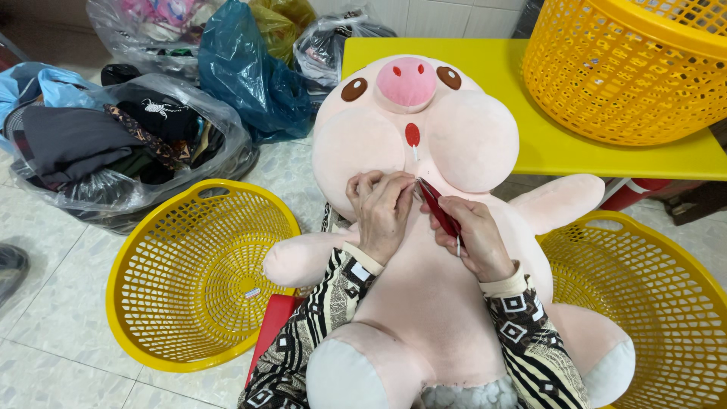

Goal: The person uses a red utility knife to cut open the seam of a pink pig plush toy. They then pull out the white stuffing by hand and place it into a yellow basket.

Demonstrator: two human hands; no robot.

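Now the left hand [381, 212] pinches the pig plush [424, 227] under its chin; the right hand [473, 238] grips a red tool [439, 208] there; the plush lies on the lap between two yellow baskets [189, 280].

Light: bright, even, soft.
Shadows: faint, beneath the desk [545, 151].
Glare: mild sheen on plastic bags [250, 76] left of desk.
Focus: sharp; edges slightly bowed.

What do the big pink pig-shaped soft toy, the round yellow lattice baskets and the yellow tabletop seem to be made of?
Big pink pig-shaped soft toy: apparently plush fabric, matt and softly rounded, with white stuffing showing at the bottom.
Round yellow lattice baskets: likely moulded plastic, with an even grid and slight gloss.
Yellow tabletop: smooth and uniform, perhaps laminate or painted board; the look leaves it open.
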